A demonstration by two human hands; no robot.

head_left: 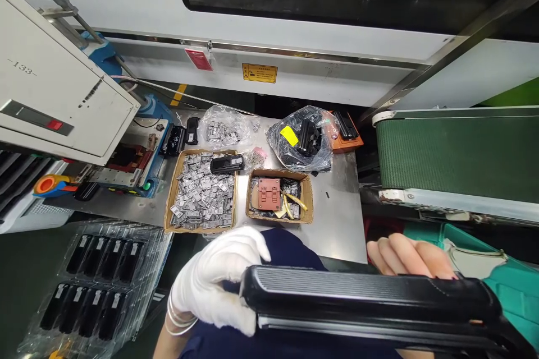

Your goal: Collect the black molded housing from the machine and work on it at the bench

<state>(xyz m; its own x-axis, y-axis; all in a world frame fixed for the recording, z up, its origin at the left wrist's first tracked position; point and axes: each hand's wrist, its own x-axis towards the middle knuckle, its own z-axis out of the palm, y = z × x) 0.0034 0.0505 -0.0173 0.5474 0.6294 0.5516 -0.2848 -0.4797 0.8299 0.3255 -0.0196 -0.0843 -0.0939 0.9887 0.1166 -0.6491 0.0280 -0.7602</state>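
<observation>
Close under the camera I hold a long black ribbed plastic part [370, 297] flat across my lap. My left hand [217, 286], in a white glove, grips its left end. My right hand [410, 258], bare, curls over its far edge near the right end. Both hands are shut on the part. Beyond it lies a steel table [341, 219] with two cardboard boxes.
The larger box [202, 190] holds several small grey metal pieces and a black part [227, 164]; the smaller box [280, 196] holds a brown fixture. Plastic bags [301, 137] of parts lie behind. A press machine [63, 90] stands left, a green conveyor [455, 151] right, trays of black parts [96, 280] lower left.
</observation>
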